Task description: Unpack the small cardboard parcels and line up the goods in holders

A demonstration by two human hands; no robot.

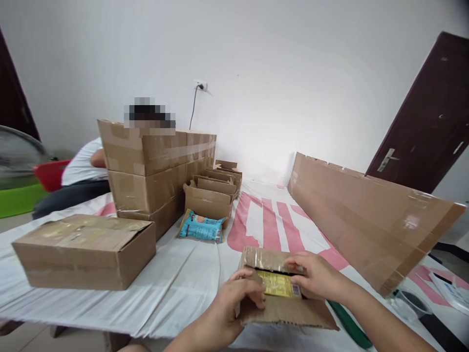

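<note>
A small cardboard box (284, 312) lies at the table's near edge with its long flaps partly open. Between the flaps shows a yellow printed packet (280, 284) with a barcode. My left hand (238, 298) grips the box's left end, its fingers curled over the edge. On the opposite end, my right hand (318, 276) is closed around the side, with the fingertips on the far flap and the thumb near the packet. The box's ends are partly hidden by my hands. Beyond it lies a blue snack packet (201, 226).
Taped cartons (161, 151) stand stacked at the left, with a person (82, 161) behind them. A closed carton (76, 249) sits front left. Several open boxes (208, 198) line the stack. A cardboard panel (359, 210) stands at right, near a green object (350, 325) and a clear cup (412, 300).
</note>
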